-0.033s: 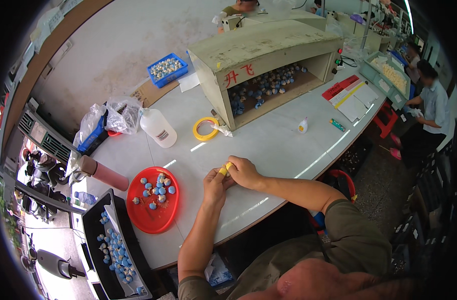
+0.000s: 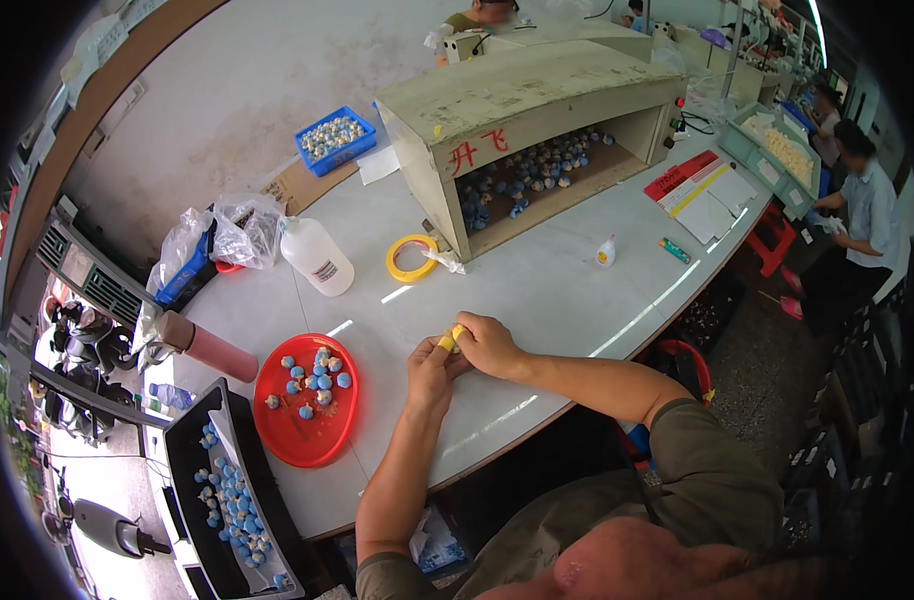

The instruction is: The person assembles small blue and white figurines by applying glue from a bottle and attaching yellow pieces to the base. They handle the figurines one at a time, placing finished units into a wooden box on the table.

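Over the white table's near side, my left hand (image 2: 431,372) and my right hand (image 2: 487,345) meet, fingers curled and tips close together. Yellow bands, looking like tape, show at the thumb tips of both hands. Whatever lies between the fingers is hidden or too small to make out. Left of my left hand, a red round tray (image 2: 322,440) holds several small blue-and-white balls (image 2: 306,411). Beyond my hands lies a roll of yellow tape (image 2: 396,270) with a crumpled white scrap (image 2: 447,262) at its side.
A beige box-shaped machine (image 2: 432,180) holds more balls inside. Around the table stand a white bottle (image 2: 317,258), a pink flask (image 2: 217,350), a black bin (image 2: 192,470) of balls, a blue basket (image 2: 322,165), a small glue bottle (image 2: 605,252) and a red-and-white card (image 2: 692,185). Other people work beyond.
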The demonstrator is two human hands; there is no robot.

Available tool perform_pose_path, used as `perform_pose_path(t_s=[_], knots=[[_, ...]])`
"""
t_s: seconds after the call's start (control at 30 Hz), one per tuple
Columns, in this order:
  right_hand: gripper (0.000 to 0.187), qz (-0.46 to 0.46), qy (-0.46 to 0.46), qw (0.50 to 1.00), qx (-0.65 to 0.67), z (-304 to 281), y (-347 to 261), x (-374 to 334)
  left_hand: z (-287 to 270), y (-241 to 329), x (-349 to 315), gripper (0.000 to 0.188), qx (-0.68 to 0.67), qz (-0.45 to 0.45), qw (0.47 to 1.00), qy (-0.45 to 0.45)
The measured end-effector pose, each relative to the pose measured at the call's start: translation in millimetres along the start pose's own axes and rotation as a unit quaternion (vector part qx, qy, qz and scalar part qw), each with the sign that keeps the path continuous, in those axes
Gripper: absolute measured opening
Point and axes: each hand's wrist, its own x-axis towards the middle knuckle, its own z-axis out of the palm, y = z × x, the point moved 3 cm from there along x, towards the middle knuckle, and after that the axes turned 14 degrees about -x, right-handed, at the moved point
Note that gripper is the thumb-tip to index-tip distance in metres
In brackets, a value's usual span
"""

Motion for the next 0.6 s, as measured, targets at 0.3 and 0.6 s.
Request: perform_pose_path(t_s=[0.3,0.6], knots=[[0.022,0.0,-0.002,1.0,0.009,0.1,2.4,0.3,4.0,0.7,-1.2,0.016,0.001,0.0,1.0,0.002],[0.022,0.012,-0.019,0.998,0.064,1.1,8.6,2.5,7.5,-1.7,-3.6,0.021,0.005,0.024,1.0,-0.001]])
